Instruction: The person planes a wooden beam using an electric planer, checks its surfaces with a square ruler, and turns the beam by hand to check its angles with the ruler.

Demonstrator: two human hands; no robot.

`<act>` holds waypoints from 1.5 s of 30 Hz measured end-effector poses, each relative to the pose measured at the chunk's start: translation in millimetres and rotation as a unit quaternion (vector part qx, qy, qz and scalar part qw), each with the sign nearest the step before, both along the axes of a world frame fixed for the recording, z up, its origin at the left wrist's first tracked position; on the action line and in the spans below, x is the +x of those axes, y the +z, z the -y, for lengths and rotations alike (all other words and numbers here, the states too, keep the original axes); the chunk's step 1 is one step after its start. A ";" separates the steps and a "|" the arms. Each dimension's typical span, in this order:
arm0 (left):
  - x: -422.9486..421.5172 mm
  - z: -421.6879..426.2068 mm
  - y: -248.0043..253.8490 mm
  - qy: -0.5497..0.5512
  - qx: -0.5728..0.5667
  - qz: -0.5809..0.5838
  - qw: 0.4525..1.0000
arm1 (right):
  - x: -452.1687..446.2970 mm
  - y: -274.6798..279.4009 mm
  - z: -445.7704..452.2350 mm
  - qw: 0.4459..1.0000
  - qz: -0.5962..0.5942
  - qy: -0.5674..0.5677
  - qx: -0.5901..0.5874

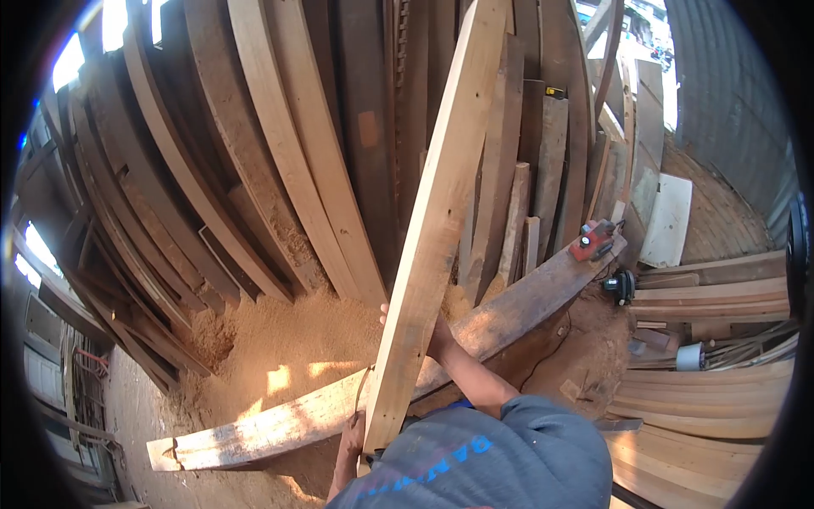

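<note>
Work looks part way along to me, watching from far off through the head camera. The pale beam (432,212) is up off the ground in two hands, tilted, with its low end close to the dark shirt (534,441) and its top end up by the leaning boards (292,144). So the lifting seems done, and the beam is not set down yet. The sides I see look pale and clean; its back is hidden.

The right hand (439,338) is curled under the beam and closed on it, and its fingertips (384,313) poke out past the other edge. The left hand (353,431) is by the low end, but it is small and partly hidden, so I can't tell how tight it is.

Below the beam, a long, worn plank (509,310) runs across like a low bench. A red power tool (596,243) sits on its right end, with a black tool (623,287) near it. Sawdust (280,339) lies in a big heap behind the plank. Stacked boards (704,424) fill the right side, and a wavy metal wall (733,102) stands past them.
</note>
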State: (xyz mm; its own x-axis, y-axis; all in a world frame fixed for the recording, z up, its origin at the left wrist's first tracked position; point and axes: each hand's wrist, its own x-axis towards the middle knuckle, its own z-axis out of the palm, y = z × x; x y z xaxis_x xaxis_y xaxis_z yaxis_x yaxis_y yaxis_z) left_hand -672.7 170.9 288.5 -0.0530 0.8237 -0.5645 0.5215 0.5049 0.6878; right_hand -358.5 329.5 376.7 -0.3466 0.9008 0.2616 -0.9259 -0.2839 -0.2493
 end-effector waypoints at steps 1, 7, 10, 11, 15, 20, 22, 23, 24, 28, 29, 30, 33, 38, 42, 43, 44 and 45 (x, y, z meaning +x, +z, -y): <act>-1.1 -0.7 2.1 -0.005 0.020 -0.045 0.999 | -4.4 11.6 11.8 0.993 0.058 -0.055 -0.083; -97.8 -3.2 -93.5 -0.142 0.117 -0.113 0.976 | -33.3 -79.2 15.0 0.963 0.100 -0.198 -0.151; -69.0 -9.5 32.5 -0.133 0.005 -0.157 0.979 | -48.1 -103.0 21.5 0.956 0.066 -0.208 -0.197; -70.6 -10.6 44.1 -0.143 -0.012 -0.159 0.977 | -52.0 -104.0 28.5 0.958 0.052 -0.201 -0.198; -101.3 -9.4 16.3 -0.181 -0.052 -0.181 0.965 | -68.1 -139.8 48.8 0.962 0.008 -0.178 -0.209; -177.8 -2.8 -123.0 -0.290 0.059 -0.181 0.938 | -65.8 -201.4 62.8 0.925 0.067 -0.249 -0.278; -160.8 -7.4 -73.6 -0.342 0.033 -0.185 0.921 | -73.2 -208.7 70.3 0.895 0.099 -0.287 -0.326; -148.7 -11.3 -46.3 -0.366 0.020 -0.186 0.911 | -76.6 -212.9 74.3 0.879 0.115 -0.304 -0.350; -151.0 -11.5 -48.0 -0.346 0.008 -0.188 0.919 | -78.1 -216.6 77.2 0.879 0.106 -0.305 -0.350; -140.5 -14.5 -15.7 -0.332 0.000 -0.222 0.917 | -84.7 -215.8 89.5 0.877 0.055 -0.315 -0.359; -153.2 -16.1 -35.6 -0.379 0.035 -0.224 0.897 | -87.5 -212.0 93.9 0.875 0.036 -0.319 -0.363; -162.3 -18.7 -49.6 -0.424 0.069 -0.225 0.875 | -89.4 -221.0 95.4 0.869 0.023 -0.329 -0.368; -176.3 -25.1 -60.1 -0.497 0.111 -0.256 0.822 | -97.5 -247.9 102.1 0.847 -0.005 -0.345 -0.404; -192.5 -34.8 -79.7 -0.429 0.039 -0.244 0.869 | -109.6 -233.1 118.8 0.791 -0.003 -0.328 -0.517; -192.8 -38.9 -66.3 -0.469 0.084 -0.217 0.852 | -117.4 -239.1 131.8 0.796 0.044 -0.335 -0.502; -186.5 -41.2 -58.3 -0.425 0.034 -0.208 0.880 | -117.2 -237.8 135.7 0.798 0.046 -0.330 -0.502; -179.3 -44.1 -50.8 -0.379 -0.015 -0.198 0.904 | -117.6 -236.6 139.1 0.800 0.048 -0.326 -0.502; -172.6 -47.6 -43.2 -0.331 -0.065 -0.186 0.923 | -118.2 -235.7 141.4 0.805 0.045 -0.327 -0.494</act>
